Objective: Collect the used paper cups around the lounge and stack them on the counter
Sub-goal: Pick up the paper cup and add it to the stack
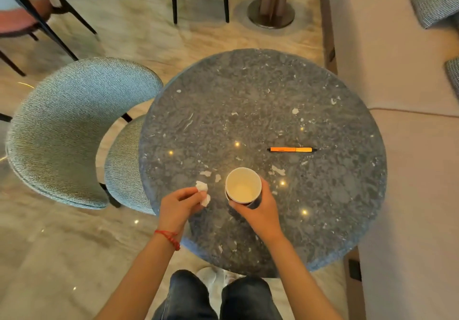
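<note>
Hands over a round stone table [285, 91], each one holding something.
The right hand [260, 210] wraps its fingers around an upright paper cup [243, 185] near the table's near edge; it looks empty, though glare hides the bottom. The left hand [180, 206] pinches a crumpled white tissue [203, 192] just beside it. An orange pen [291, 149] lies further back.

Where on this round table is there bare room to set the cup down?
The table's whole far half, beyond the orange pen, is bare. It is crowded near the person: left hand gripping a tissue, right hand holding the paper cup.
</note>
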A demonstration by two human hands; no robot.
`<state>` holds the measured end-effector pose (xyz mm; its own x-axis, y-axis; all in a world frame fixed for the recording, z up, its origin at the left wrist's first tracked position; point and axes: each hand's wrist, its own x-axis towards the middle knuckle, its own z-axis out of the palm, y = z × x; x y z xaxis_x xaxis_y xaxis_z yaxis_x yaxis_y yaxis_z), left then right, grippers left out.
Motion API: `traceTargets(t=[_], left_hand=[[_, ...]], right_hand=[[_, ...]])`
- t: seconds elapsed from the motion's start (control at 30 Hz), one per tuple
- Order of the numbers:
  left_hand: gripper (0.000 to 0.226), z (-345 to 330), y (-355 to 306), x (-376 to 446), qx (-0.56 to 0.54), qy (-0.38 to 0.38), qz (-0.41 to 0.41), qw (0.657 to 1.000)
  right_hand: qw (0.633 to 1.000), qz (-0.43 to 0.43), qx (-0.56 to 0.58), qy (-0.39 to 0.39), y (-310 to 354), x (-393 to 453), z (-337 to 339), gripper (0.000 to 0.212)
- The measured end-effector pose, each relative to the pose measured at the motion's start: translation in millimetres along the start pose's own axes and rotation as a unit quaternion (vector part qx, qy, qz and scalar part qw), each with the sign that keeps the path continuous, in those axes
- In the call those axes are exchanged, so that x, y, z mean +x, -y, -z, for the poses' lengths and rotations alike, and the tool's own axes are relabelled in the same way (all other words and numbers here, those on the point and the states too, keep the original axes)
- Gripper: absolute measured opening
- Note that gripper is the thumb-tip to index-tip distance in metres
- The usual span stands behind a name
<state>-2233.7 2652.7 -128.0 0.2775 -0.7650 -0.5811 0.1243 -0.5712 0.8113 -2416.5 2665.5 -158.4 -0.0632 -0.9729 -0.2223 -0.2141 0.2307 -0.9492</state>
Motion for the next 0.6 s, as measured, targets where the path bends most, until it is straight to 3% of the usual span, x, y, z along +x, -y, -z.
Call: traceTargets(t=[0.23, 0.6], left_hand=[[0.016, 0.7, 1.7, -1.9, -0.028, -0.014, 0.011, 0.999], [0.011, 19.2, 2.9, -6.2, -0.064, -0.048, 0.006, 0.997]], right_hand=[[1.0, -0.012, -0.011, 0.024, -13.5, 5.7, -4.2, 0.091], [1.0, -0.008, 0.004, 0.009, -5.3, 9.9, -15.6, 0.074]])
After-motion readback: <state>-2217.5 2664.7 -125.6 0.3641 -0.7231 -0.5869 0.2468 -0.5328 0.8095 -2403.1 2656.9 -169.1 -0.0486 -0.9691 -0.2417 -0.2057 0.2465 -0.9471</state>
